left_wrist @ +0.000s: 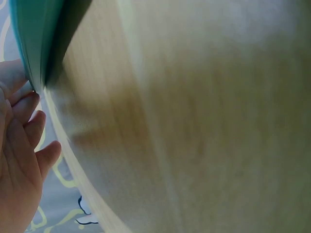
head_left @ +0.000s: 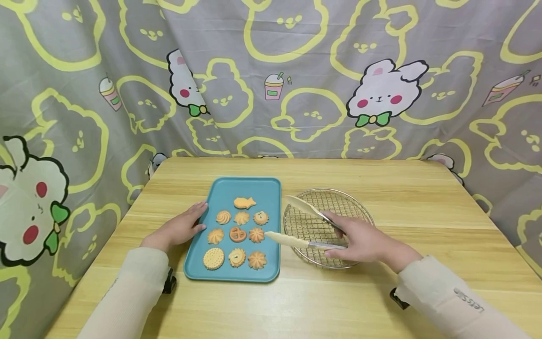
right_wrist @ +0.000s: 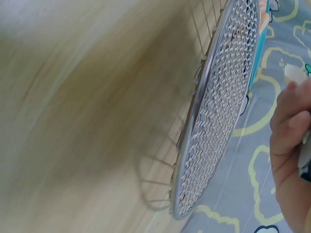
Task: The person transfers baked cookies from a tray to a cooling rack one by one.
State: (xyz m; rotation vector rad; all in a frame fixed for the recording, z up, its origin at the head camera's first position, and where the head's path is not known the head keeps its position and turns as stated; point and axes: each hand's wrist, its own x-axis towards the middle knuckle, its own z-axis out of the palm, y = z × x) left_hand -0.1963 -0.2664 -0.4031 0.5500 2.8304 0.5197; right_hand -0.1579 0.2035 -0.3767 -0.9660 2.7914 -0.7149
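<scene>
A teal tray (head_left: 250, 187) lies on the table with several cookies on it, among them a pretzel-shaped cookie (head_left: 237, 234), a fish-shaped cookie (head_left: 244, 203) and a round dotted cookie (head_left: 213, 258). Along the tray's left rim rests my left hand (head_left: 178, 230), its fingers extended and touching the edge; the left wrist view shows the same fingers (left_wrist: 35, 128) beside the tray. My right hand (head_left: 365, 240) grips tongs (head_left: 292, 241) with cream tips spread apart. Nothing is between the tips; the lower one points at a star-shaped cookie (head_left: 256, 235).
Beneath the tongs and right hand stands a round wire rack (head_left: 305, 221), right of the tray. Its mesh sits raised above the wooden table (head_left: 338, 310) on wire supports, seen in the right wrist view. A patterned curtain (head_left: 262, 127) hangs behind and at the sides.
</scene>
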